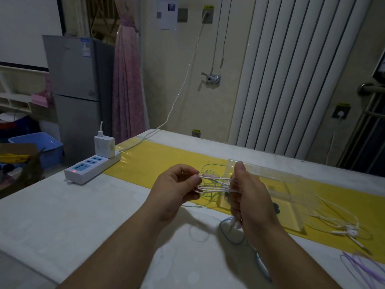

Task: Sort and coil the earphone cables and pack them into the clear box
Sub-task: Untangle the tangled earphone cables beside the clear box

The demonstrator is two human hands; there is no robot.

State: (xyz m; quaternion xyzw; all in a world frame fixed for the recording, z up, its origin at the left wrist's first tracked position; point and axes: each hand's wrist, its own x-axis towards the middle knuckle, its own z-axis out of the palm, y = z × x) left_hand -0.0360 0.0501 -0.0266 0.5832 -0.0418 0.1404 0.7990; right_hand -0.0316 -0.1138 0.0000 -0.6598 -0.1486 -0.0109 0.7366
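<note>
- Loops of white cable (214, 184) stretch above the middle of the table (83, 215); the left hand (177, 190) pinches one end with its fingertips; the right hand (248, 197) has its fingers curled round the other
- Clear box (291, 195) sits just behind the right hand, toward the table's right edge
- Green cable (210, 167) lies loose underneath; I think it could snag in the loops; a weak pinch could let them spring open

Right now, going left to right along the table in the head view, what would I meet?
First the power strip, left hand, white cable stretched between the hands, right hand, white earphones.
</note>
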